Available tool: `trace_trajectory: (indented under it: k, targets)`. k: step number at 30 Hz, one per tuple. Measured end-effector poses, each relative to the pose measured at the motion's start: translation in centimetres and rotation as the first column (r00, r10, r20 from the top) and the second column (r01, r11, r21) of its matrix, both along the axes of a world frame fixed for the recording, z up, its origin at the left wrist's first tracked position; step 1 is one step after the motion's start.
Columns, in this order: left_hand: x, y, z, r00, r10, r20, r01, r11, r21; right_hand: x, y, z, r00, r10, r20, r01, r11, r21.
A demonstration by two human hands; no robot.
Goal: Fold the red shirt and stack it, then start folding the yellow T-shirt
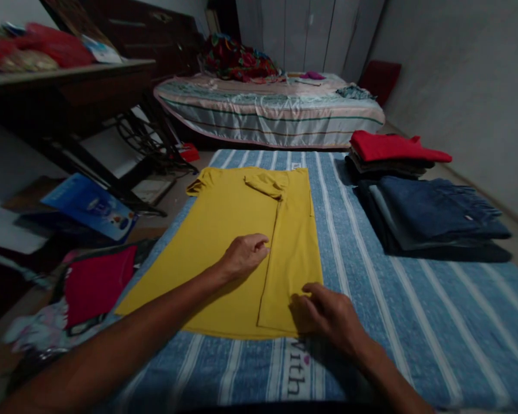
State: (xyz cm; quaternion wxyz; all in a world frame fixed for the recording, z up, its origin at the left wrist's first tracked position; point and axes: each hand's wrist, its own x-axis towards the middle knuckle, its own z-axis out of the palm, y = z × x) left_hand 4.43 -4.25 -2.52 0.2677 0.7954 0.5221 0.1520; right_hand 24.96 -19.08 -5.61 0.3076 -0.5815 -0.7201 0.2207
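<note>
A yellow short-sleeved shirt (224,230) lies spread on the bed, its right side folded inward in a long strip with that sleeve turned back on top. Over the middle of the shirt, beside the fold's inner edge, is my left hand (245,254); its fingers are loosely curled, with a gap to the thumb and nothing visible between them. My right hand (333,315) is at the shirt's lower right corner, thumb and fingers apart, fingertips over the folded strip. Whether they touch the cloth is hard to tell.
The shirt rests on a blue striped bedsheet (354,276). To the right are folded jeans (440,207) and a pile topped by a red garment (392,146). A sewing table (69,86), blue box (90,207) and pink cloth (99,282) are on the left. Another bed (267,118) stands behind.
</note>
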Motion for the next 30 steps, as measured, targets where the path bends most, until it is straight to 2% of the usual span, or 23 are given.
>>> trace_trajectory:
  k: [3, 7, 10, 14, 16, 20, 23, 26, 30]
  targets:
    - [-0.3, -2.4, -0.2, 0.997, 0.057, 0.055, -0.05, 0.991, -0.122, 1.8, -1.8, -1.3, 0.995, -0.095, 0.042, 0.089, 0.986, 0.138]
    - [0.1, -4.3, -0.6, 0.991, 0.085, 0.101, -0.047, 0.942, -0.333, 2.4, -3.6, -1.2, 0.989, -0.034, 0.142, 0.008, 0.983, 0.181]
    - [0.5, -4.9, -0.5, 0.978, 0.162, 0.128, -0.082, 0.875, -0.478, 2.3, -4.2, -0.8, 0.981, 0.023, 0.192, -0.061, 0.979, 0.196]
    - [0.7, -5.5, -0.3, 0.972, 0.201, 0.125, -0.095, 0.814, -0.573, 2.3, -4.3, -0.8, 0.971, 0.05, 0.232, -0.101, 0.971, 0.215]
    - [0.7, -5.9, -0.4, 0.968, 0.202, 0.15, -0.069, 0.786, -0.615, 2.1, -4.3, -0.8, 0.97, 0.048, 0.237, -0.099, 0.973, 0.21]
    - [0.8, -6.2, -0.5, 0.937, 0.255, 0.24, 0.007, 0.671, -0.741, 1.3, -4.4, -0.8, 0.966, -0.005, 0.259, -0.06, 0.968, 0.243]
    - [0.9, -5.9, -0.3, 0.886, 0.319, 0.337, 0.089, 0.595, -0.799, 0.5, -4.4, -1.0, 0.958, -0.057, 0.282, -0.028, 0.956, 0.291]
    - [1.1, -5.4, 0.4, 0.805, 0.389, 0.447, 0.188, 0.548, -0.815, -0.3, -4.1, -1.6, 0.953, -0.086, 0.289, -0.014, 0.946, 0.325]
    - [1.5, -5.5, 1.2, 0.721, 0.464, 0.514, 0.26, 0.507, -0.822, -0.7, -3.8, -2.9, 0.94, -0.2, 0.278, 0.081, 0.918, 0.388]
